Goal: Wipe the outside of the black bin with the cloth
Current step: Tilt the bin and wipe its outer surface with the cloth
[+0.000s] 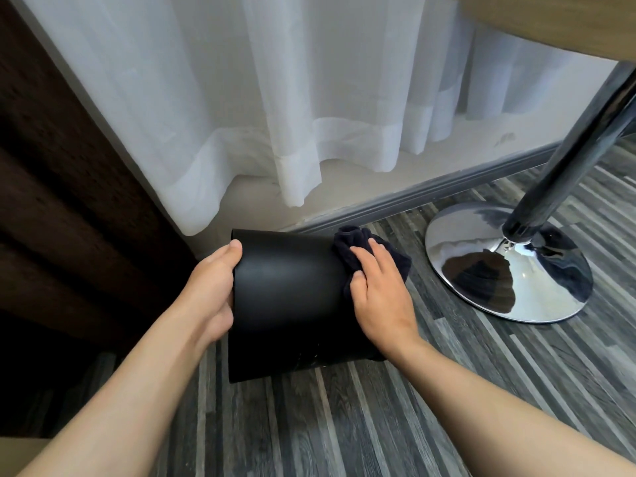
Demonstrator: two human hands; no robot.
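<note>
Two hands are working on one thing down at floor level, and the wiping step itself is under way. Behind everything a white sheer curtain point(275, 98) is hanging to just above the skirting, and a dark heavy drape point(69, 184) is filling the left side. The striped grey wood floor point(378, 425) is running underneath, with the chrome base point(509, 263) of a pedestal standing well to the right, apart from the work.

Just in front of the wall, the black bin point(289, 297) is being held tilted, its smooth outer wall turned up toward the person; whether its lower edge is resting on the floor or hanging just above it, I cannot tell. The left hand point(213, 290) is gripping the bin's left side, thumb lying over the upper edge, steadying it. The right hand point(378, 297) is pressing flat, fingers spread, on the dark cloth point(354, 253), which is bunched against the bin's upper right flank.

Judging by this, only the right side is being covered at present; the broad middle face is showing bare and glossy. The next move is likely calling for the right hand to be sweeping the cloth across that face while the left hand is turning the bin to bring unwiped wall round.
</note>
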